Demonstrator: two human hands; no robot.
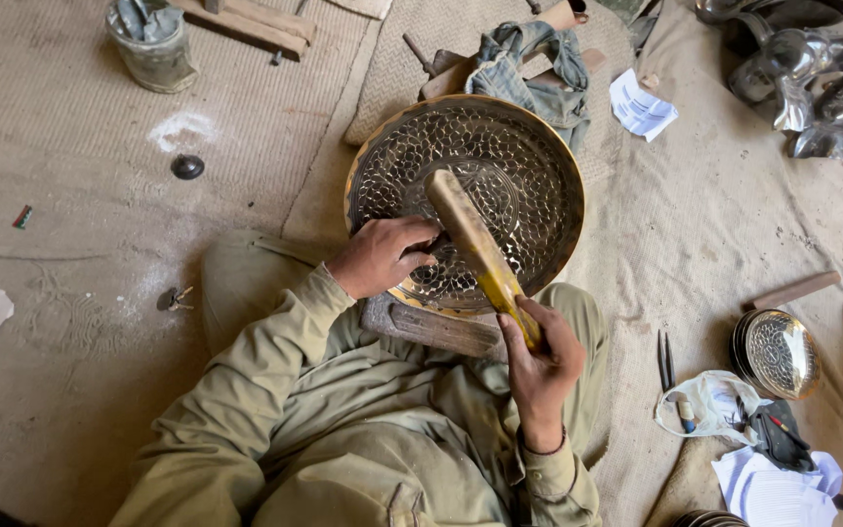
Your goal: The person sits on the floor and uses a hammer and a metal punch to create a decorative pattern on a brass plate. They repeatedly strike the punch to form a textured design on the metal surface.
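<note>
right hand [541, 359] holds mallet [475, 249] over tray [548, 156].

The big round plate [500, 166] is shiny metal, bumpy all over with little dents. The mallet [475, 249] is smooth yellowish wood, and the block [431, 327] under the plate is rough wood. The floor mat [70, 107] is coarse, dusty woven cloth.

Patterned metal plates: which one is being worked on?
The large plate at centre, propped on a wooden block; left hand steadies it. The small plate lies untouched at right.
</note>
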